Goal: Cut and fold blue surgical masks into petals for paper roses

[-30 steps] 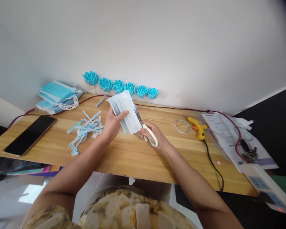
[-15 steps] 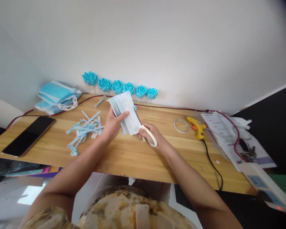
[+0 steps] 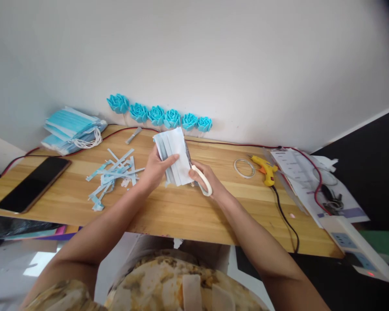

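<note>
My left hand (image 3: pixel 155 169) grips a white pleated face mask (image 3: pixel 173 154), held upright above the wooden table (image 3: pixel 168 211), thumb across its front. My right hand (image 3: pixel 207 181) is closed on white-handled scissors (image 3: pixel 199 177), whose blades run up along the mask's right edge. A heap of cut blue and white strips (image 3: pixel 112 177) lies just left of my left hand.
Several blue fabric roses (image 3: pixel 157 115) line the wall. A stack of blue masks (image 3: pixel 71 129) and a black phone (image 3: pixel 32 183) lie at the left. To the right are a tape ring (image 3: pixel 244 167), a yellow glue gun (image 3: pixel 264 169) with its cord, papers (image 3: pixel 298 172) and a power strip (image 3: pixel 356 248).
Both hands have drawn a little closer together, and the scissors have closed further along the mask's right edge. The view has shifted slightly.
</note>
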`<state>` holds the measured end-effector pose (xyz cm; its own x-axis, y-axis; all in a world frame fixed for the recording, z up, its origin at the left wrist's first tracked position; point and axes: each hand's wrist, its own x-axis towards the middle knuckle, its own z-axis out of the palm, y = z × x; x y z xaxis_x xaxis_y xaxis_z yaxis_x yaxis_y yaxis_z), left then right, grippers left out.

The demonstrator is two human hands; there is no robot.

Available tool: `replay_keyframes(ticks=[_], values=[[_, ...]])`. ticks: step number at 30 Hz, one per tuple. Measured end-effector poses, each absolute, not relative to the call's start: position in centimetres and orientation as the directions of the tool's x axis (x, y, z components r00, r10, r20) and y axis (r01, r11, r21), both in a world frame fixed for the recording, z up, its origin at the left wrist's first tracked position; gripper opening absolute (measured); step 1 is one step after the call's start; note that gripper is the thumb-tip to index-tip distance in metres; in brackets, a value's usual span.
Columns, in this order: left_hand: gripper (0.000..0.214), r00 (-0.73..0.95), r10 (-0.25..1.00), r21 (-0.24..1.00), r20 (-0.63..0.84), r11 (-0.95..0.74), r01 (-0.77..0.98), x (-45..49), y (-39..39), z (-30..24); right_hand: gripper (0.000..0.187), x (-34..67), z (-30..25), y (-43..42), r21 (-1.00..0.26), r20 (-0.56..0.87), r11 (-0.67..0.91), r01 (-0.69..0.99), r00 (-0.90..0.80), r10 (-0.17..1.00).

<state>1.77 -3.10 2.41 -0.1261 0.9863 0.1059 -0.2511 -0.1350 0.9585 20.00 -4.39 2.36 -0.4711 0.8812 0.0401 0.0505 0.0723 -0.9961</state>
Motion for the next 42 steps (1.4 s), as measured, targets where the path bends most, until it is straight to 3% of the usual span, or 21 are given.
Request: replay_keyframes(ticks=[10,17,42], values=[[0.062,-0.103,0.989,0.970,0.110,-0.129,-0.204,2.30,-3.45,1.99,0.062,20.00,3.02,-4.56,-0.987,0.085,0.136,0.089,-0.433,0.897],[0.055,-0.131,0.982,0.950,0.138,-0.169,-0.264,2.10,-3.26,1.84,0.051,20.06,2.19,-4.41,-0.994,0.067,0.099,0.054,-0.428,0.901],[0.055,-0.119,0.988,0.955,0.097,-0.126,-0.269,2.25,-3.36,1.92,0.047,19.62,2.61,-4.76,-1.000,-0.001,-0.007,-0.018,-0.353,0.936]])
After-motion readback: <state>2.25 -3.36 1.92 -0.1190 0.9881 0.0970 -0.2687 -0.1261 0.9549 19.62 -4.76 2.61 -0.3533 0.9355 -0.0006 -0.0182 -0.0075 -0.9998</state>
